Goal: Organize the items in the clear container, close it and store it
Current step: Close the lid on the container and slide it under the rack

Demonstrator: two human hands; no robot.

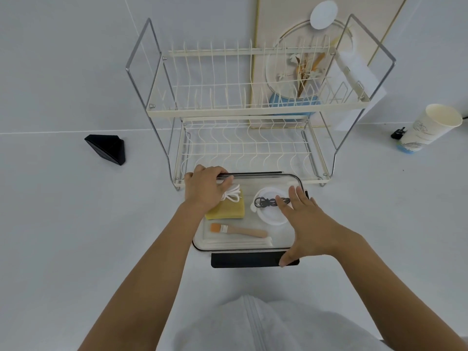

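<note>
head view. clear container (pixel 247 245): directly in front of me on the white counter, just before the lower shelf of the dish rack (pixel 243 150), long axis running left to right. lid appears to be on, black latch flaps at near and far edges seemingly not clipped yet. inside: yellow sponge (pixel 228 210), white cord (pixel 231 193), small brush (pixel 239 230), white ring (pixel 269 211), black clip (pixel 266 201). left hand (pixel 206 190): curled over container's far-left corner, gripping the rim. right hand (pixel 307 224): spread wide, flat on container's right end, thumb at the near flap. both equally near; rack lies straight beyond.
</note>
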